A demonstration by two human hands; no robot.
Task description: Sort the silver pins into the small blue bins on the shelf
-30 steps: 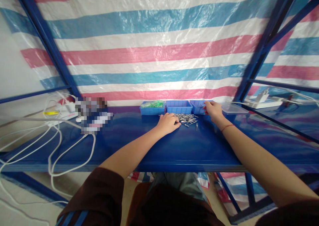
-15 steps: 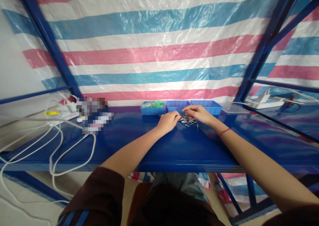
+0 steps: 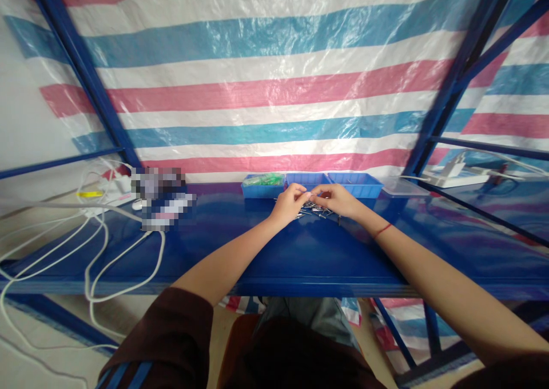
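My left hand [image 3: 289, 204] and my right hand [image 3: 338, 199] meet fingertip to fingertip over a small pile of shiny metal pins that look like blind rivets [image 3: 319, 210]. Both hands are closed in a pinch; whatever sits between the fingertips is too small to make out. Part of the pile is hidden under the fingers. Just behind the hands stand three blue bins: the left bin [image 3: 262, 191] holds green-and-clear plastic bags [image 3: 266, 179], the middle bin [image 3: 306, 178] is partly covered by my hands, and the right bin [image 3: 364, 187] has a small thing inside.
A clear plastic lid or tray [image 3: 405, 186] lies right of the bins. White power strips [image 3: 458, 174] sit at the far right and left, with white cables [image 3: 160, 257] looping over the left front edge of the blue table [image 3: 274, 263]. A striped sheet [image 3: 274, 91] hangs behind.
My right hand has moved left and inward to my left hand. My left fingers have lifted a little, and the fingertips of both hands now meet above the pile.
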